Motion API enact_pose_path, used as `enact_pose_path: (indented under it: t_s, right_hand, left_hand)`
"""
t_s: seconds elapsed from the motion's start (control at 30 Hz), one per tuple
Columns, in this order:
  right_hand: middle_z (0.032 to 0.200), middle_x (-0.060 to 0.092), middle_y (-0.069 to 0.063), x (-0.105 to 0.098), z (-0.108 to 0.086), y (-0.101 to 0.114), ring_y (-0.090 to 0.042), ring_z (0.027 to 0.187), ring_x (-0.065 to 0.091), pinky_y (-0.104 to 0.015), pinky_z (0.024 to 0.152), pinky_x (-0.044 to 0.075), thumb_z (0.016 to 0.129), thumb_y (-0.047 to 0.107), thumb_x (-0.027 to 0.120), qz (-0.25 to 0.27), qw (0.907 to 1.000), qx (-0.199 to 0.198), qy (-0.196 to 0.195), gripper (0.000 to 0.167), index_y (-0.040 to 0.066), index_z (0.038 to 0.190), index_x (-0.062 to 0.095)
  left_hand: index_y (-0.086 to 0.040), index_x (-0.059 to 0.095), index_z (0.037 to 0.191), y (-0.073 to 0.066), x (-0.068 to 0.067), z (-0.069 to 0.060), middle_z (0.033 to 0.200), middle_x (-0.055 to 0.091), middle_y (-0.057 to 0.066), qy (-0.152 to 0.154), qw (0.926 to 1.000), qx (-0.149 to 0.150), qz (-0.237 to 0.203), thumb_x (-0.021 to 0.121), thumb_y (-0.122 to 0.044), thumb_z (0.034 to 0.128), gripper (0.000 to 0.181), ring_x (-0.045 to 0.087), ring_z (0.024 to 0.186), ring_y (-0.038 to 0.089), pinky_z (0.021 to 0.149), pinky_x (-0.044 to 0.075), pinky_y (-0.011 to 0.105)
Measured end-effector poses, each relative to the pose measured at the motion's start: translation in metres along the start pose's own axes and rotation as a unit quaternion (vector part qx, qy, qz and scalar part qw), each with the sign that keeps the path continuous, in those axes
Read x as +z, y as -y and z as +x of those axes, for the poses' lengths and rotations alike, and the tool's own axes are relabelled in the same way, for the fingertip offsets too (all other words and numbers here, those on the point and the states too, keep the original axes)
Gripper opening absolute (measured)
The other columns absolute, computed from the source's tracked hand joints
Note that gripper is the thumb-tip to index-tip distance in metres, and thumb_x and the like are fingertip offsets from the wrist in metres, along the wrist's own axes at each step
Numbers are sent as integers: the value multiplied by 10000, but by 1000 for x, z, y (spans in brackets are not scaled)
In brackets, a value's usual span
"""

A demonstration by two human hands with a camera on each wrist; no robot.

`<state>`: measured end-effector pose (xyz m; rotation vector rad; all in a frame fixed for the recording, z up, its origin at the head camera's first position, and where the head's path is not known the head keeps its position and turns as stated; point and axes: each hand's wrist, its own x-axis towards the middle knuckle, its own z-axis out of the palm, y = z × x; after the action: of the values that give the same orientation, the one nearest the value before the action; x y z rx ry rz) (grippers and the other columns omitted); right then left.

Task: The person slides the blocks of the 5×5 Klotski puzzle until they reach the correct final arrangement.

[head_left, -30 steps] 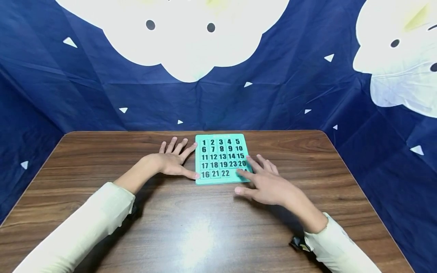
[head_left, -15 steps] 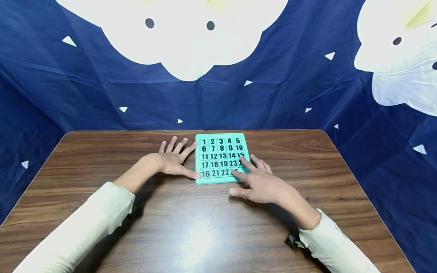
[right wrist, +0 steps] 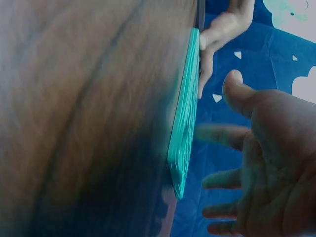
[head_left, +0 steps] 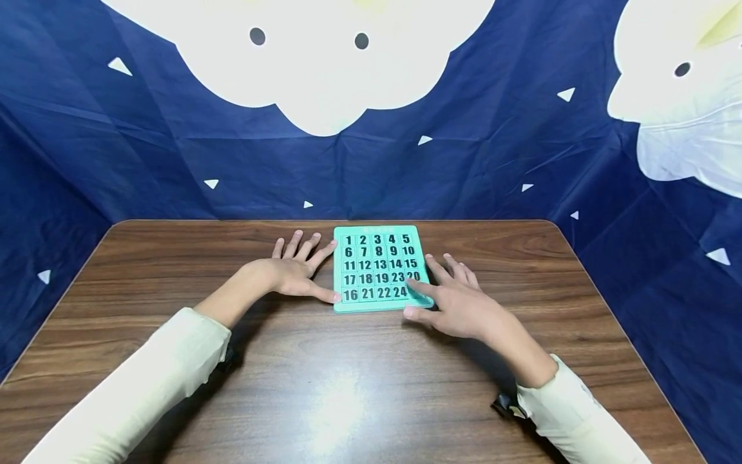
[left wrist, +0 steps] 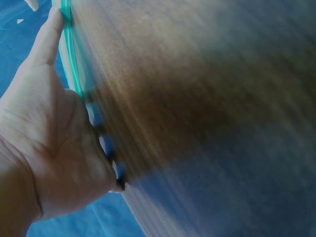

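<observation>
A turquoise sliding number puzzle point(head_left: 371, 308) lies flat near the table's far side. Beside its left edge is my left hand point(head_left: 288, 277), fingers spread, with thumb and index fingertip touching the frame. In the left wrist view, the thumb of my left hand point(left wrist: 54, 128) meets the green edge of the puzzle point(left wrist: 72, 59). My right hand point(head_left: 464, 309) hovers over the lower right corner, its index fingertip at the tile 20 point(head_left: 415, 276). The tile 24 point(head_left: 400, 292) sits beside 22 in the bottom row. The bottom right slot is partly hidden by the index finger.
The brown wooden table point(head_left: 278, 399) carries the puzzle and reflects a bright light patch. A dark blue cloth point(head_left: 261, 167) with white cloud shapes hangs behind and around the table's edges.
The tile 24 has slid left, from the bottom right corner to beside 22. My right hand moved left with it, then drew back right toward the corner. The left hand stayed in place.
</observation>
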<state>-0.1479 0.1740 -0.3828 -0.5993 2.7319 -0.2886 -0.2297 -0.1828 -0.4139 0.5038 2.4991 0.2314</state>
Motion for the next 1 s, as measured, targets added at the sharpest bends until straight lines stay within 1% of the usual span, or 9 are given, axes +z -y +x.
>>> enact_pose_path:
  t_s: [0.1,0.17,0.3,0.4,0.5,0.63,0.73,0.8,1.0]
  right_hand:
    - [1894,152,-222,1,-2,2,-573,1748,53,-824,1360,116,1100,691,595,29,9998,-159,108,659,398,1688,541]
    - [1892,158,-228,0,-4,2,-580,1745,61,-829,1356,115,1101,687,596,37,9998,-164,140,632,420,1672,554]
    - [1885,174,-241,-5,-8,-5,-587,1741,77,-823,1360,106,1102,669,608,-37,9999,47,83,596,403,1635,608]
    - [1877,198,-247,-9,-9,-9,-592,1739,79,-820,1361,106,1100,658,622,-84,9998,145,61,588,356,1603,657]
    - [1870,224,-250,-12,-5,-5,-592,1738,86,-826,1355,124,1092,653,641,-94,9999,31,-36,612,306,1595,676]
    - [1887,186,-226,-9,12,2,-570,1748,70,-815,1365,126,1096,676,619,-67,9997,-220,-83,688,310,1678,577]
    - [1900,129,-210,-5,20,6,-556,1755,40,-796,1381,108,1100,704,585,-102,9996,-220,108,732,349,1732,481]
    - [1902,113,-209,-3,20,7,-554,1756,33,-788,1386,101,1099,709,583,-137,9994,-169,256,736,355,1735,472]
    - [1898,136,-210,-2,4,11,-554,1756,50,-803,1373,120,1099,699,596,-79,9984,-218,516,714,341,1712,517]
  left_hand:
    - [-360,-151,1812,0,-1,-1,1899,-245,94,-5,10000,-6,6,620,-987,871,1369,-344,1713,452,1345,-221,752]
    - [-357,-151,1813,0,-1,-1,1899,-244,94,-3,10000,-8,6,623,-983,873,1369,-344,1713,453,1345,-222,751]
    - [-356,-151,1813,-1,0,-1,1898,-250,90,-3,10000,-3,-12,624,-982,873,1369,-344,1714,449,1349,-222,745]
    - [-356,-149,1813,-1,0,-1,1897,-253,90,-5,10000,5,-26,623,-985,870,1372,-345,1714,448,1348,-223,746]
    - [-356,-151,1812,-1,0,-1,1897,-253,91,5,10000,4,-13,621,-986,871,1371,-345,1713,451,1346,-223,749]
    - [-355,-151,1813,0,1,0,1898,-247,98,-3,10000,-4,21,620,-976,883,1358,-339,1714,460,1346,-212,757]
    - [-354,-149,1814,0,1,-1,1898,-245,101,-7,10000,4,8,623,-973,885,1357,-335,1714,465,1345,-209,761]
    - [-356,-147,1814,0,1,-1,1899,-243,101,-12,10000,12,5,625,-977,878,1364,-332,1716,465,1345,-211,760]
    - [-360,-145,1815,-1,0,-1,1900,-238,102,-35,10000,21,39,625,-983,870,1369,-325,1718,468,1346,-212,758]
